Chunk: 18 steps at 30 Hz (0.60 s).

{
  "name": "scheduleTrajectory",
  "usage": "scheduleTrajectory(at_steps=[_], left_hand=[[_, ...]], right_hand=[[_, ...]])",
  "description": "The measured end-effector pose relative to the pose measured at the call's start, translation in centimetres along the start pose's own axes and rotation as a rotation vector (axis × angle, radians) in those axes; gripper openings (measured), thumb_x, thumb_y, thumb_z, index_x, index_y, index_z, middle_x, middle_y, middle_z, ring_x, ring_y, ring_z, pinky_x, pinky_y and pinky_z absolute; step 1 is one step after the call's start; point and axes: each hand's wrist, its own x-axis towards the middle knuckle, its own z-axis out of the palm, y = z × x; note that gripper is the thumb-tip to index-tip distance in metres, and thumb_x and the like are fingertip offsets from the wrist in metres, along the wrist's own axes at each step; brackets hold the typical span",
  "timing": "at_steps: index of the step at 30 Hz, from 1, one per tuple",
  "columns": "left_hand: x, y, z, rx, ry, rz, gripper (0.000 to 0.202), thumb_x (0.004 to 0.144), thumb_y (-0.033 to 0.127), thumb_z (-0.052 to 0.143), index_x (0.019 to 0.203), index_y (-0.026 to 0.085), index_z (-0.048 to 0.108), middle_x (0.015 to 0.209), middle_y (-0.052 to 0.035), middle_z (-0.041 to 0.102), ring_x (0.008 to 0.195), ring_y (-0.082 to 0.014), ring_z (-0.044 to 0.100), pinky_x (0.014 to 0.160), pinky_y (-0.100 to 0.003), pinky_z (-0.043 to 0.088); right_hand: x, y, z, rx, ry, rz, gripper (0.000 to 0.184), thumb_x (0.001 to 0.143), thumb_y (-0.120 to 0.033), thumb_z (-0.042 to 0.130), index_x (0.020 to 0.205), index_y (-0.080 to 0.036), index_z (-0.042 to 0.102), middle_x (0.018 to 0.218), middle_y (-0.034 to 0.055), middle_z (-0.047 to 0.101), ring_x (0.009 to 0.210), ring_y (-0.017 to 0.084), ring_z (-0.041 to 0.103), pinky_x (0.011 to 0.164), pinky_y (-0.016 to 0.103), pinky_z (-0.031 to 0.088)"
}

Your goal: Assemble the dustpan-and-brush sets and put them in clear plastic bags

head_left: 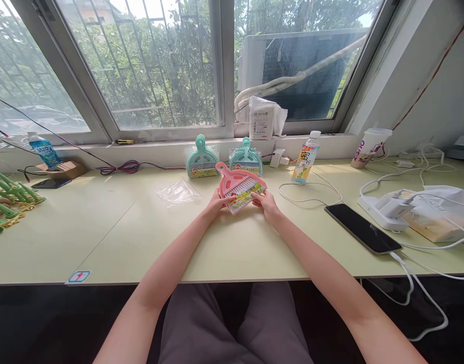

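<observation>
Two-handed grasp: left hand (217, 200) and right hand (265, 201) pinch opposite sides of fan-shaped pink plastic dustpan (237, 175), brush bristles (242, 186) white; underside hidden. Left of left hand: crumpled clear film (178, 193). Beyond hands: two mint dustpans (202, 155), right one (247, 153) partly masked. Smooth tabletop (114, 232) spreads leftward, straight edge nearer than hands.

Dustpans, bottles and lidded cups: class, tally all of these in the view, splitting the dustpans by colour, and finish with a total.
Pink dustpan, held by the left hand and right hand: 1
Green dustpans: 2
Bottles: 2
Lidded cup: 1
Total: 6
</observation>
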Motion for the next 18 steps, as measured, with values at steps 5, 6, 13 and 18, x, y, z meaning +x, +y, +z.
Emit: scheduleTrajectory(at_steps=[5,6,13,18], left_hand=[[-0.32,0.51,0.3,0.01,-0.06,-0.007,0.087,0.059,0.03,0.085,0.137,0.02,0.049,0.128,-0.0158,0.062,0.118,-0.037,0.059,0.086,-0.046,0.055],[-0.36,0.58,0.33,0.013,-0.066,-0.007,0.087,0.06,0.029,0.085,0.138,0.02,0.048,0.128,-0.016,0.062,0.118,-0.0369,0.058,0.086,-0.046,0.055],[-0.43,0.52,0.4,0.022,-0.08,-0.011,0.082,0.061,0.027,0.084,0.135,0.02,0.05,0.129,-0.0158,0.062,0.119,-0.0366,0.057,0.089,-0.046,0.054],[-0.29,0.28,0.09,0.009,-0.036,0.008,0.083,0.062,0.027,0.084,0.136,0.021,0.048,0.13,-0.0148,0.061,0.12,-0.0367,0.057,0.09,-0.047,0.054]], right_hand=[[-0.08,-0.2,-0.13,-0.01,0.093,-0.03,0.028,0.068,-0.027,0.076,0.091,-0.022,0.061,0.091,0.0012,0.073,0.071,0.012,0.067,0.06,0.02,0.054],[-0.1,-0.24,-0.15,-0.013,0.099,-0.027,0.029,0.068,-0.028,0.077,0.091,-0.022,0.061,0.09,0.0011,0.073,0.069,0.011,0.067,0.059,0.02,0.054],[-0.27,-0.33,-0.17,0.022,0.094,-0.026,0.029,0.07,-0.031,0.078,0.092,-0.022,0.062,0.089,0.0005,0.074,0.066,0.011,0.067,0.061,0.021,0.056],[-0.75,-0.47,0.29,0.156,-0.141,-0.004,0.023,0.077,-0.027,0.074,0.098,-0.022,0.064,0.097,0.002,0.075,0.082,0.014,0.072,0.08,0.027,0.06]])
